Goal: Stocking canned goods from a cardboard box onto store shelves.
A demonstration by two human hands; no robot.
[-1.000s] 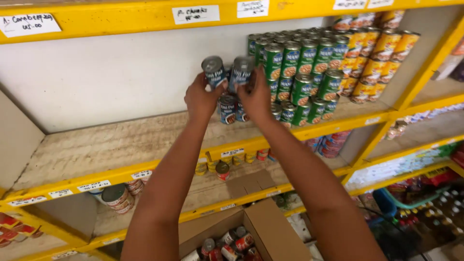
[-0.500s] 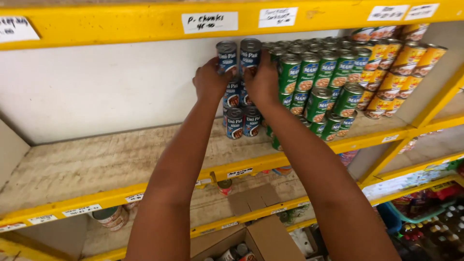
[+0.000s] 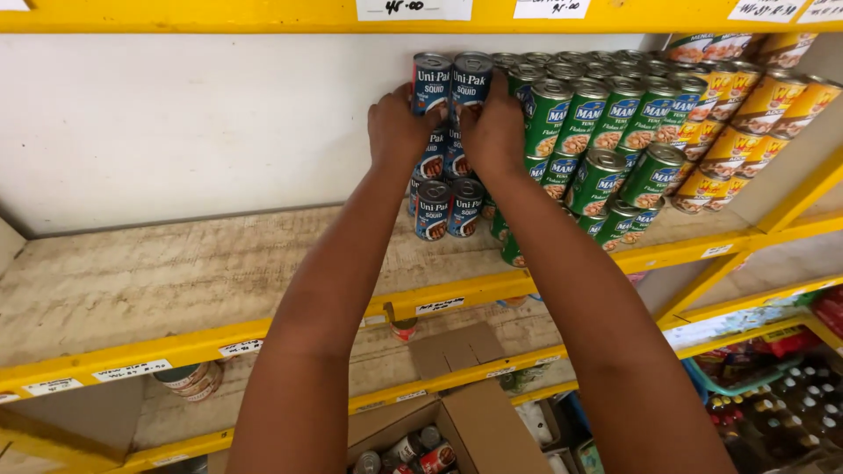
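Both arms reach up to the wooden shelf [image 3: 176, 272], toward its back right part, where blue cans stand stacked in a narrow column. The left hand [image 3: 399, 127] wraps its fingers around the left blue can [image 3: 431, 83] on top of the column, and the right hand [image 3: 493, 132] grips the right blue can [image 3: 471, 81] beside it; the two cans touch side by side and stand upright, fingers pressed against their sides. Below them sit more blue cans [image 3: 448, 209], the lowest pair resting on the shelf boards just in front of the yellow front rail [image 3: 457, 294]. Half a second ago the two held cans were a little apart from the stack's top and higher in view; a second ago they were tilted and held clear of the pile, so they have come down and settled level onto the column. Just right of the column, touching it, stands a block of green cans [image 3: 606, 132], and further right orange-yellow cans [image 3: 755, 123] fill the shelf's right end. Under the shelf, an open cardboard box [image 3: 474, 430] holds a few more cans.
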